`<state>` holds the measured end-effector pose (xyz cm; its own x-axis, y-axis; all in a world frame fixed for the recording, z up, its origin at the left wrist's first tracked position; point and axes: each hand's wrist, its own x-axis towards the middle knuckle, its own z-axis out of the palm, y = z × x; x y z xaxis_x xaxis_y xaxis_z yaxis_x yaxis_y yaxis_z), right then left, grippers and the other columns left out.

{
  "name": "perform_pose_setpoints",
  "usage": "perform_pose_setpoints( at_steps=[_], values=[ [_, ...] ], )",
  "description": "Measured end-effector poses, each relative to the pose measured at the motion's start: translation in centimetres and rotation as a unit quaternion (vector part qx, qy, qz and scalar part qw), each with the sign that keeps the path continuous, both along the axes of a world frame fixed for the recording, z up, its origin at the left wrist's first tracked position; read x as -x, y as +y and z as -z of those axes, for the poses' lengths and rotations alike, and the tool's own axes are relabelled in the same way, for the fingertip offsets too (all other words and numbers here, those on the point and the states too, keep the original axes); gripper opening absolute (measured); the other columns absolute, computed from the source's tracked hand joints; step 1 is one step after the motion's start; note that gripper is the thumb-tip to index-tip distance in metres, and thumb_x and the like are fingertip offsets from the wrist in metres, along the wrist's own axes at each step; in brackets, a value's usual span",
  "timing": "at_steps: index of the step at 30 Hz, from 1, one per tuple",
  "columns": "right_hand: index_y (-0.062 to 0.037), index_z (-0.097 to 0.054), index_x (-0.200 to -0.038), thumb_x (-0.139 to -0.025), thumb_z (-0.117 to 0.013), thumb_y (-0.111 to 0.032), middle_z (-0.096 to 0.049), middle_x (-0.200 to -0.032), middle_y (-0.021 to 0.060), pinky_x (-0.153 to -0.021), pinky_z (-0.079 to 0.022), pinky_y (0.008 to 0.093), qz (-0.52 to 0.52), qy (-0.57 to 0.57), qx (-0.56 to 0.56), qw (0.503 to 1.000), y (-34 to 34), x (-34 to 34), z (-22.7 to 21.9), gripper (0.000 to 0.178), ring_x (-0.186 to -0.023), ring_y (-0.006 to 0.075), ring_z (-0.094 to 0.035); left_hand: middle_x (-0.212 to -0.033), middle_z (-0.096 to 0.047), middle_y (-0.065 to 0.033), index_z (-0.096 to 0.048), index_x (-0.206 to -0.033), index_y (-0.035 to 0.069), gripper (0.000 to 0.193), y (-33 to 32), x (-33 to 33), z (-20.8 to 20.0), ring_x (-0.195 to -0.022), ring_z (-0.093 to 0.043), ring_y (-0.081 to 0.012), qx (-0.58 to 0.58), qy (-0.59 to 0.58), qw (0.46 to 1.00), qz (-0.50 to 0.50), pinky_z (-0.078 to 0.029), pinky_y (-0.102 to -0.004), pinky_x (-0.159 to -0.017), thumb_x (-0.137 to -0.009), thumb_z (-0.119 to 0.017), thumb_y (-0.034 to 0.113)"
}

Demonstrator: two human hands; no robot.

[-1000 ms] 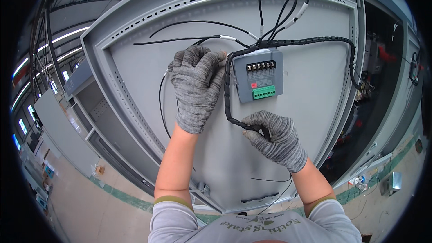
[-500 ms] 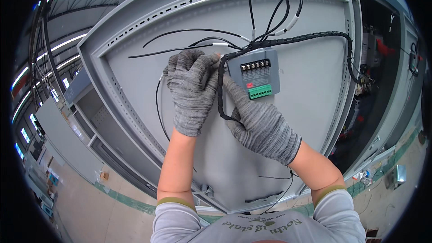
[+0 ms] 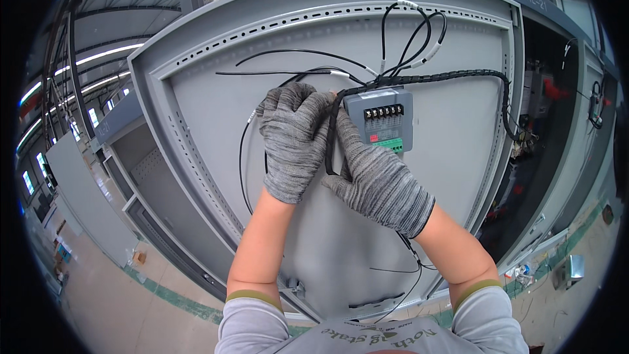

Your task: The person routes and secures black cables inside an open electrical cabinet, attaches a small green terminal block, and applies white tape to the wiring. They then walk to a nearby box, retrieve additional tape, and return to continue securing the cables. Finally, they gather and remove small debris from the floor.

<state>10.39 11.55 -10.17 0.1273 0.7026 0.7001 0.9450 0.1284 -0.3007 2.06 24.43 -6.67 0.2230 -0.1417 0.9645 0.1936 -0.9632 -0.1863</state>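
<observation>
A black wire harness (image 3: 452, 78) in spiral wrap crosses the grey cabinet door panel and bends downward beside the meter. My left hand (image 3: 295, 141), in a grey knitted glove, is closed, its fingertips at the harness just left of the bend. My right hand (image 3: 386, 180), gloved alike, grips the hanging stretch of harness, index finger pointing up along it and thumb at its lower end. Right of my fingers sits a grey box-shaped meter (image 3: 406, 115) with black screw terminals (image 3: 384, 112) and a green terminal block (image 3: 391, 145), partly covered by my right hand.
Loose black wires (image 3: 295, 51) with white sleeves fan out above my hands. The door panel (image 3: 216, 111) has a slotted metal frame (image 3: 282, 19). An open dark cabinet (image 3: 537, 124) stands at right, another grey cabinet (image 3: 164, 223) at left. A metal box (image 3: 569, 271) lies on the floor.
The view has shifted, so panel and hands sit lower and further right. My right hand now covers more of the green terminal block. Both hands stay at the harness.
</observation>
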Motion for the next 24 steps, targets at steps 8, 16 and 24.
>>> perform_pose_setpoints(
  at_steps=[8,16,24],
  values=[
    [0.0019,-0.013,-0.146,-0.081,-0.065,-0.026,-0.059,-0.097,0.0289,-0.088,-0.046,0.0403,0.002,0.018,0.006,1.0,0.1,0.4,-0.2,0.088,-0.086,0.038,-0.063,-0.091,-0.058,-0.008,-0.067,-0.093,0.012,0.029,0.5,0.1,0.0,-0.089,-0.052,-0.0285,-0.023,-0.01,1.0,-0.005,-0.042,-0.0411,-0.079,-0.064,-0.069,0.006],
    [0.0019,-0.017,-0.145,-0.081,-0.065,-0.029,-0.061,-0.093,0.0284,-0.078,-0.049,0.0419,0.062,-0.012,0.024,0.998,0.0,0.8,-0.4,0.086,-0.084,0.0404,-0.062,-0.086,-0.059,-0.0069,-0.068,-0.098,0.016,0.026,1.2,-0.2,0.6,-0.084,-0.055,-0.0284,-0.075,-0.022,0.996,-0.033,-0.04,-0.0426,-0.075,-0.071,-0.066,0.013],
    [-0.0031,-0.034,-0.14,-0.077,-0.071,-0.019,-0.061,-0.081,0.0186,-0.07,-0.051,0.0379,-0.001,0.062,-0.071,0.995,-0.8,0.0,2.2,0.075,-0.074,0.0293,-0.064,-0.087,-0.059,-0.0042,-0.065,-0.108,0.018,0.035,1.6,-0.2,1.4,-0.083,-0.054,-0.0255,-0.078,-0.028,0.996,-0.027,-0.04,-0.0398,-0.077,-0.074,-0.067,0.011]
  ],
)
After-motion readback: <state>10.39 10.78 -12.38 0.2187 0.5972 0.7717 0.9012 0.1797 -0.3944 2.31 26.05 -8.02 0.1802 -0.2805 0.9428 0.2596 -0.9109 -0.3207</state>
